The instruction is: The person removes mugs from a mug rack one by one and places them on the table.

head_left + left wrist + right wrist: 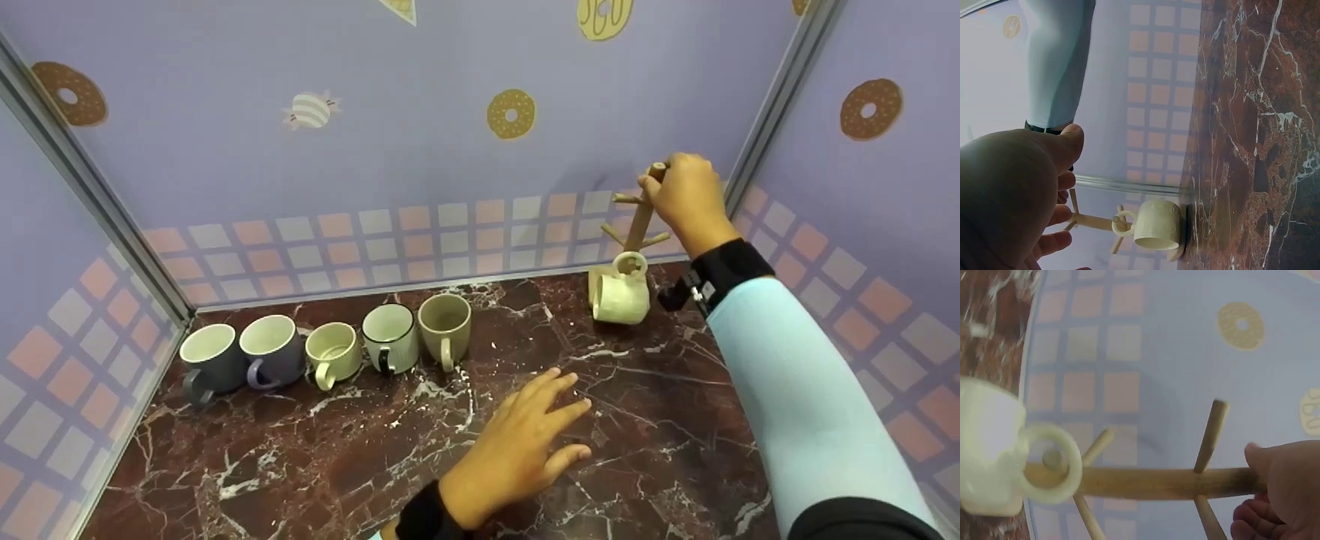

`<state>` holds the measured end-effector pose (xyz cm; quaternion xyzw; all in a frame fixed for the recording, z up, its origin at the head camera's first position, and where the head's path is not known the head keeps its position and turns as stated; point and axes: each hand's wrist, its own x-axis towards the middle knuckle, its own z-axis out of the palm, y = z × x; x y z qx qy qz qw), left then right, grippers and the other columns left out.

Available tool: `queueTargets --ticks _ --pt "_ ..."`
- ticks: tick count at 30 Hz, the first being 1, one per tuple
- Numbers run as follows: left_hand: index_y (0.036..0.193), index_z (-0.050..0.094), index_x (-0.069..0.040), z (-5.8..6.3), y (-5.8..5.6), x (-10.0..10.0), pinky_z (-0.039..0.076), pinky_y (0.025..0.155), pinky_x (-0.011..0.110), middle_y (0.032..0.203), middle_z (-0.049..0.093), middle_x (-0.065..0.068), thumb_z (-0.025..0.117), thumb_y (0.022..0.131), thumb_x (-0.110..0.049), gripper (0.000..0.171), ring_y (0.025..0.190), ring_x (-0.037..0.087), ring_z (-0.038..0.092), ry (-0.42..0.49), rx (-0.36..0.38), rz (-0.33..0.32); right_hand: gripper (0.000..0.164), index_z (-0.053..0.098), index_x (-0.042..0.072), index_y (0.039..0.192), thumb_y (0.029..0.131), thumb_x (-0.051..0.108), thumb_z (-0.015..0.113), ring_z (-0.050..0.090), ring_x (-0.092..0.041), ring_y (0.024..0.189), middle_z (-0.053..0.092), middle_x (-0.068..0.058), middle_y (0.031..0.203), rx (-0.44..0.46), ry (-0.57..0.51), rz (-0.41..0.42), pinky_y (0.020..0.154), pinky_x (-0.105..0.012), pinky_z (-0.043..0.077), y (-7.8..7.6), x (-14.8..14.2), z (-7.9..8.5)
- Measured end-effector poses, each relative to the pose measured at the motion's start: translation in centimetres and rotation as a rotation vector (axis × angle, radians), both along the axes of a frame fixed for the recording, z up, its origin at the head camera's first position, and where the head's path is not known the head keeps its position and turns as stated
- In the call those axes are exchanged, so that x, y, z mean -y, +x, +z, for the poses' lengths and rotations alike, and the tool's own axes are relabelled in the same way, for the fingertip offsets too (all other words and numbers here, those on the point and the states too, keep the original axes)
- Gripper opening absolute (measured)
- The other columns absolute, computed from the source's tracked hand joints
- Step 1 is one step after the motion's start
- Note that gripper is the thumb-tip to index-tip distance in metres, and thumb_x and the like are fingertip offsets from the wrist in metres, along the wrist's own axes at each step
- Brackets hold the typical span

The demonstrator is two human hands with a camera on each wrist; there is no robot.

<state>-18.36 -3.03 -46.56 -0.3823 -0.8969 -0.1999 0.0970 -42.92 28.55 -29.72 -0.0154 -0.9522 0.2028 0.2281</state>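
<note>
At the back right, my right hand (688, 196) grips the top of a wooden mug tree (642, 223); the right wrist view shows its thumb and curled fingers round the post (1140, 484). A cream mug (624, 298) hangs sideways by its ring handle on a low peg, close to the base. My left hand (521, 435) hovers over the table's front middle, fingers spread and holding nothing. In the left wrist view that hand (1016, 191) is in the foreground, with the cream mug (1157, 225) beyond it.
Along the back left stand several upright mugs: a dark grey mug (225, 367), a purple-grey mug (281, 356), a small pale yellow mug (341, 356), a white mug with black rim (397, 345) and a beige mug (454, 330). Patterned walls (420, 165) enclose the marbled table (337, 465).
</note>
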Motion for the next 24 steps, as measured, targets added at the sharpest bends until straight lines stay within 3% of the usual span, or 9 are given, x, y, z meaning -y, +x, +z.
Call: queueTargets --ticks 4,7,17,24 --pt "0.162 0.062 -0.026 0.2 0.0 0.1 0.043 0.135 0.06 0.184 0.04 0.003 0.069 0.109 -0.056 0.061 0.171 0.032 0.039 -0.001 0.006 -0.002 0.047 0.067 -0.012 0.139 0.111 0.024 0.072 0.066 -0.057 0.129 0.068 -0.038 0.14 -0.063 -0.006 0.023 0.115 -0.069 0.056 0.9 -0.1 -0.8" --pt "0.162 0.062 -0.027 0.2 0.0 0.1 0.044 0.135 0.06 0.184 0.04 0.003 0.068 0.109 -0.056 0.061 0.171 0.032 0.039 0.0 0.004 -0.002 0.042 0.068 -0.012 0.138 0.108 0.017 0.072 0.066 -0.058 0.127 0.069 -0.038 0.137 -0.075 0.006 0.05 0.113 -0.069 0.056 1.5 -0.1 -1.3" --pt "0.161 0.063 -0.026 -0.2 0.0 0.1 0.046 0.134 0.059 0.182 0.044 0.004 0.068 0.109 -0.055 0.06 0.169 0.032 0.043 0.003 -0.019 -0.01 0.038 0.073 -0.014 0.128 0.106 0.017 0.066 0.07 -0.061 0.116 0.074 -0.041 0.126 0.006 0.056 0.069 0.104 -0.071 0.059 2.7 -1.6 -2.2" --pt "0.161 0.064 -0.026 -0.3 0.1 0.0 0.048 0.132 0.061 0.182 0.044 0.003 0.068 0.109 -0.056 0.06 0.169 0.031 0.043 0.012 -0.018 -0.015 0.042 0.079 -0.006 0.116 0.102 0.033 0.073 0.075 -0.051 0.104 0.079 -0.034 0.12 0.159 -0.012 0.079 0.094 -0.065 0.063 3.9 -3.2 -5.1"
